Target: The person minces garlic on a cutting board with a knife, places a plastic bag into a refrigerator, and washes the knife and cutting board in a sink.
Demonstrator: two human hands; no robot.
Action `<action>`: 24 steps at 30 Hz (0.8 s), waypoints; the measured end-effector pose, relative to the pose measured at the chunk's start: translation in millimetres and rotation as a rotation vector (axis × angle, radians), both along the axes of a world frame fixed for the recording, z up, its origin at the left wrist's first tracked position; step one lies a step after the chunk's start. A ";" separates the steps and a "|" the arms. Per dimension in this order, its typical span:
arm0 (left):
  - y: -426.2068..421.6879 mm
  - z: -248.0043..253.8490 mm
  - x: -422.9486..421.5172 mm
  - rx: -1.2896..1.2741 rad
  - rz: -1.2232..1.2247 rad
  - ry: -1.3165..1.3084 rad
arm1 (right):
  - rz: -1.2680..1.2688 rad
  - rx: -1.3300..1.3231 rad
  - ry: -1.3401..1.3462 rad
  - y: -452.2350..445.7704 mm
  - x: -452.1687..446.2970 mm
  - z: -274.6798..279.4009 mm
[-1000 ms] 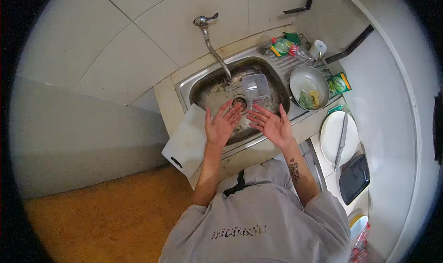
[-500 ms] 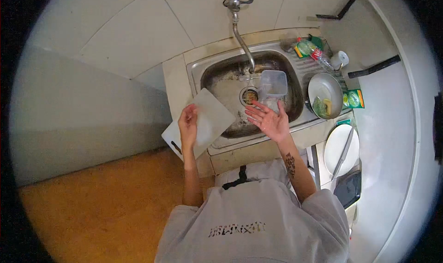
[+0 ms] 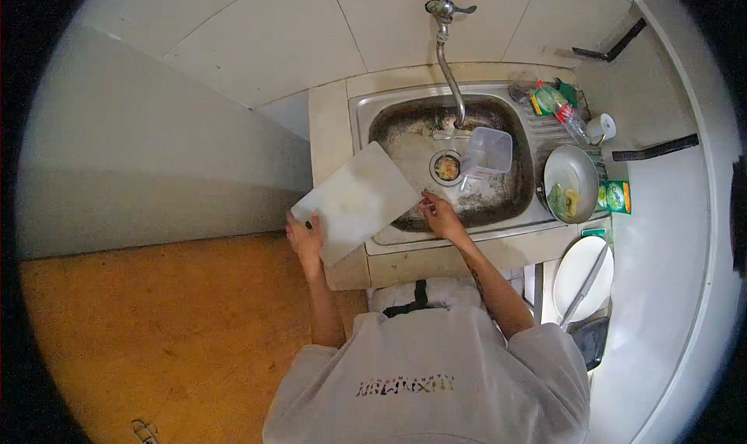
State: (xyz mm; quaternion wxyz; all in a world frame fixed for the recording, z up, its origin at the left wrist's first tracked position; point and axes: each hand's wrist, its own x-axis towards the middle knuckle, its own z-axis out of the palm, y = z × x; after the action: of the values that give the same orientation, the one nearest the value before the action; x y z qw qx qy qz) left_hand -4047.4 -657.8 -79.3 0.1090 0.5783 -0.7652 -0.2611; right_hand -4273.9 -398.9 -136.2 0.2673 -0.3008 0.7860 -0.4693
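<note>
A white cutting board (image 3: 358, 203) lies tilted across the sink's front left corner, its surface looking wet. My left hand (image 3: 306, 240) is closed around its lower left end, at the dark handle slot. At the board's right corner, my right hand (image 3: 442, 215) has its fingers curled in and pinched on the edge; the fingertips are partly hidden. Beyond the right hand, a clear plastic container (image 3: 490, 150) sits in the stained metal sink (image 3: 517, 199), beside the drain (image 3: 447, 168), which holds some food scraps.
A faucet (image 3: 450, 70) hangs over the sink. On the right are a pan (image 3: 572, 171) holding a green and yellow sponge, a plastic bottle (image 3: 562, 109), a white cup (image 3: 601, 126), a green packet (image 3: 618, 196), and a white plate (image 3: 572, 277) with a knife (image 3: 585, 288).
My left hand has moved down from above the board to its handle end and closed on it. My right hand has gone from open over the sink to closed at the board's right corner.
</note>
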 end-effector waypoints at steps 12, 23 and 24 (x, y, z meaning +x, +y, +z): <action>-16.4 -31.5 5.1 0.262 0.136 0.241 | -0.160 -0.267 -0.678 2.6 -7.3 -6.3; 34.2 43.4 -99.1 0.574 -0.024 0.868 | -0.372 -0.476 -0.578 52.3 -54.6 -7.8; 36.0 45.1 -105.4 0.582 -0.036 0.867 | -0.392 -0.518 -0.572 54.5 -57.6 -4.9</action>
State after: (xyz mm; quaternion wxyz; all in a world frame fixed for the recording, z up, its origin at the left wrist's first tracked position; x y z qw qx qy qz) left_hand -4152.7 -621.8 -34.3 0.2460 0.4100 -0.5553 -0.6805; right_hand -4331.5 -344.4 -141.2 0.2959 -0.0607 0.5787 -0.7576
